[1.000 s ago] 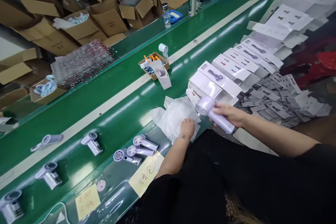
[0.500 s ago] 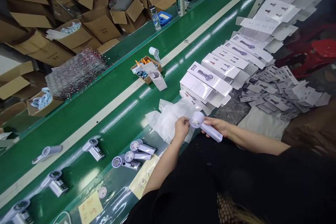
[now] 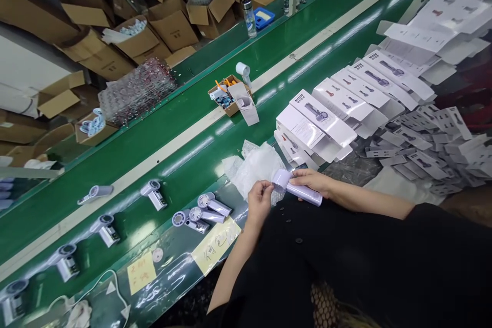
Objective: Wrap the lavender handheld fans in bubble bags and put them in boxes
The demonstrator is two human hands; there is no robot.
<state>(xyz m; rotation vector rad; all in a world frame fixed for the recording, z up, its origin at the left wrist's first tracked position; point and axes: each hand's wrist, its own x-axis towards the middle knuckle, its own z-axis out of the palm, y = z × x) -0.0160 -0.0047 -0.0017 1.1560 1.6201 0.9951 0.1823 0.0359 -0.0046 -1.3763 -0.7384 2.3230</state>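
Observation:
My right hand is closed around a pale purple handheld fan, where the handle meets the round head. The fan lies tilted, its head toward my left hand and its handle pointing right. My left hand is pinched at the edge of the fan head; what its fingertips grip, if anything, is too small to make out. Right behind the hands lies a heap of white foam wrapping bags. Several more purple fans rest on the bench edge to the left.
More fans lie along the green conveyor belt. Printed white boxes stand in a row at right. A small carton of parts sits on the belt's pale strip. Yellow handwritten notes lie on the bench; open cardboard boxes stand behind.
My view has swung left, so the scene sits further right. The fan has turned in my right hand, its blades now less visible. My left hand stays pinched by the head.

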